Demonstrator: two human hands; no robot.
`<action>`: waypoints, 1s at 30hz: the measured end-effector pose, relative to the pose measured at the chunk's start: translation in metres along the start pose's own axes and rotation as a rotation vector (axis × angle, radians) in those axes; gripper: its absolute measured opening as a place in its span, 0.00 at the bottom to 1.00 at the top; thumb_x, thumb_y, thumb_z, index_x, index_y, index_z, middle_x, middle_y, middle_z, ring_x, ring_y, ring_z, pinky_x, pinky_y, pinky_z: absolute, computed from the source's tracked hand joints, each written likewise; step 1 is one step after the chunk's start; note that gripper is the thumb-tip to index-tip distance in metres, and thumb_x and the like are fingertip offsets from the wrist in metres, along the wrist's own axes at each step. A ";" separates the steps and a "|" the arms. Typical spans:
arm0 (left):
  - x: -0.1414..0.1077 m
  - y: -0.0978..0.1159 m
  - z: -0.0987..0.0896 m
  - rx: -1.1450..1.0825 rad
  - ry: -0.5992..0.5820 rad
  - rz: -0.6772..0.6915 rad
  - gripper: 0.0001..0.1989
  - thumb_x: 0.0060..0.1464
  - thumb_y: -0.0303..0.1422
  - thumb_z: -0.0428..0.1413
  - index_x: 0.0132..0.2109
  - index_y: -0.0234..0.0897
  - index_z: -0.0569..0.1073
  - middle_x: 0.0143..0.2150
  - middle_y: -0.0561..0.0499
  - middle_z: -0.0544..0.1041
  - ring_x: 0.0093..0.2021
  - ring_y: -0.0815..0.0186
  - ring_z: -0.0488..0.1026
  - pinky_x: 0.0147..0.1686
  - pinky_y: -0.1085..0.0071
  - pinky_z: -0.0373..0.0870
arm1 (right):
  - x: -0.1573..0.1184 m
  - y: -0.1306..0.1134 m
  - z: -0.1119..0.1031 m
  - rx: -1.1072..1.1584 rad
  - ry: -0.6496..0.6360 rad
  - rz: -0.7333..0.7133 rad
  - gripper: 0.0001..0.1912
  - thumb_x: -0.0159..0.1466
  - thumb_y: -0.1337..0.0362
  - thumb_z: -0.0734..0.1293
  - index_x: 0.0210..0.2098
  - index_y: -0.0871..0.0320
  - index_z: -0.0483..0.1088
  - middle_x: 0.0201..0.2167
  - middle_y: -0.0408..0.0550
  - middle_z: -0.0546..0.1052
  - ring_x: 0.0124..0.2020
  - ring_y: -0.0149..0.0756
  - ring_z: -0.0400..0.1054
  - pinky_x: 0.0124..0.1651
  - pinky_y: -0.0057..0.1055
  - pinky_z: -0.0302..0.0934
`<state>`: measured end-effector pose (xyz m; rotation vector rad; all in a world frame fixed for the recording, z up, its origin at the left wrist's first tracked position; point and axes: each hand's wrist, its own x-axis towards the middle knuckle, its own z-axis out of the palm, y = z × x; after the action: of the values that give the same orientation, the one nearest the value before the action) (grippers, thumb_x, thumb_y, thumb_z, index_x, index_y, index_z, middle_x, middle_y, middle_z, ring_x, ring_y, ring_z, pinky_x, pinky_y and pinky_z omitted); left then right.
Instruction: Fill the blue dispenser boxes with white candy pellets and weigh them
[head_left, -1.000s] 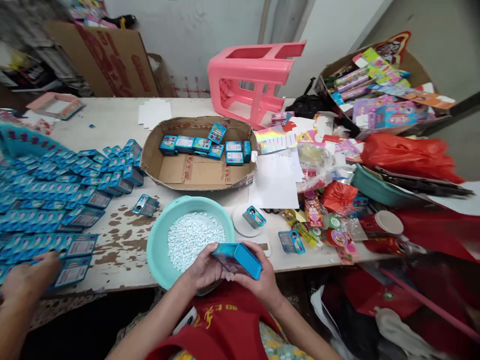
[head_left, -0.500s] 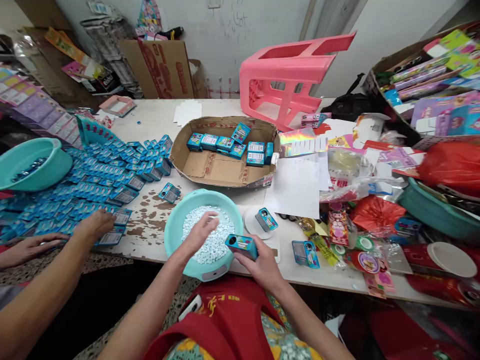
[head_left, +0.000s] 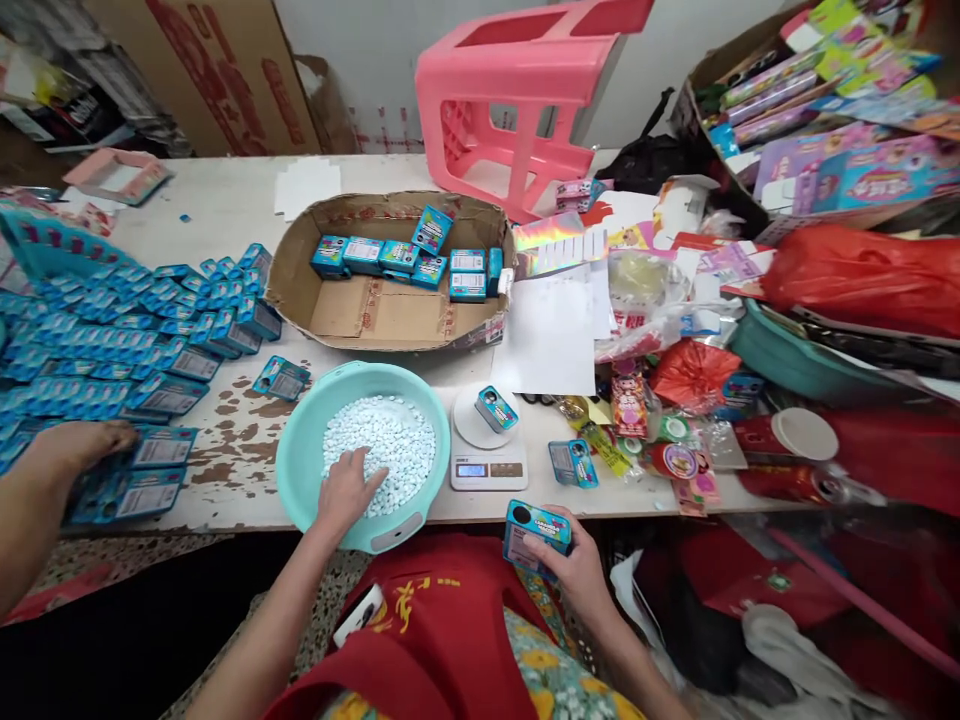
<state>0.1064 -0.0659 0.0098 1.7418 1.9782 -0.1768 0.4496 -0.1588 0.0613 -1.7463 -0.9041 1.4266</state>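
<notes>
My left hand point(head_left: 349, 490) rests on the small white candies point(head_left: 397, 440) in the turquoise basin point(head_left: 296, 470), its fingers apart and the tips touching them. In my right hand point(head_left: 577, 560), held over my lap at the table's edge, is a small blue candy box point(head_left: 536, 530) with a round black spot on its top. Between the two hands, a digital kitchen scale point(head_left: 487, 472) carries another blue box point(head_left: 497, 409) on its round plate. One more blue box point(head_left: 572, 463) lies to the right of the scale.
Behind the basin is a cardboard tray point(head_left: 345, 310) with several blue boxes. Many more stand in rows point(head_left: 112, 350) at left, where a co-worker's hand point(head_left: 82, 445) reaches. A pink stool point(head_left: 510, 90) lies at the back. Packets and bags point(head_left: 637, 310) crowd the right.
My left hand has gone down from above the candies onto them. My right hand has moved the box away from the basin, to the right, uncovering the scale. The view has turned right.
</notes>
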 end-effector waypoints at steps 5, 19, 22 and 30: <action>0.028 -0.004 -0.009 -0.086 -0.054 0.160 0.27 0.57 0.49 0.44 0.54 0.36 0.67 0.51 0.40 0.70 0.51 0.51 0.68 0.46 0.62 0.64 | -0.015 0.019 0.010 0.018 0.162 0.010 0.24 0.50 0.54 0.73 0.41 0.59 0.67 0.31 0.46 0.75 0.31 0.38 0.69 0.37 0.34 0.65; 0.048 0.033 -0.052 -0.335 -0.091 0.454 0.19 0.56 0.47 0.47 0.46 0.39 0.70 0.47 0.47 0.75 0.42 0.58 0.73 0.42 0.65 0.65 | -0.054 0.030 0.056 0.002 0.404 -0.016 0.23 0.51 0.53 0.72 0.40 0.60 0.69 0.32 0.48 0.77 0.32 0.39 0.70 0.38 0.36 0.67; 0.058 0.049 -0.061 -0.352 -0.049 0.483 0.19 0.56 0.47 0.47 0.45 0.39 0.71 0.46 0.47 0.76 0.40 0.59 0.73 0.40 0.65 0.66 | -0.061 0.034 0.058 -0.001 0.434 0.004 0.23 0.51 0.52 0.72 0.40 0.60 0.68 0.32 0.48 0.77 0.32 0.39 0.70 0.39 0.36 0.66; 0.076 0.069 -0.059 -0.299 -0.033 0.522 0.19 0.56 0.44 0.48 0.48 0.37 0.71 0.46 0.45 0.75 0.38 0.59 0.73 0.40 0.64 0.66 | -0.069 0.043 0.055 0.021 0.490 0.071 0.24 0.49 0.52 0.73 0.40 0.60 0.69 0.31 0.47 0.77 0.32 0.39 0.70 0.39 0.36 0.65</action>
<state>0.1518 0.0386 0.0427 1.9585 1.3782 0.2534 0.3887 -0.2346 0.0504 -2.0026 -0.5643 0.9717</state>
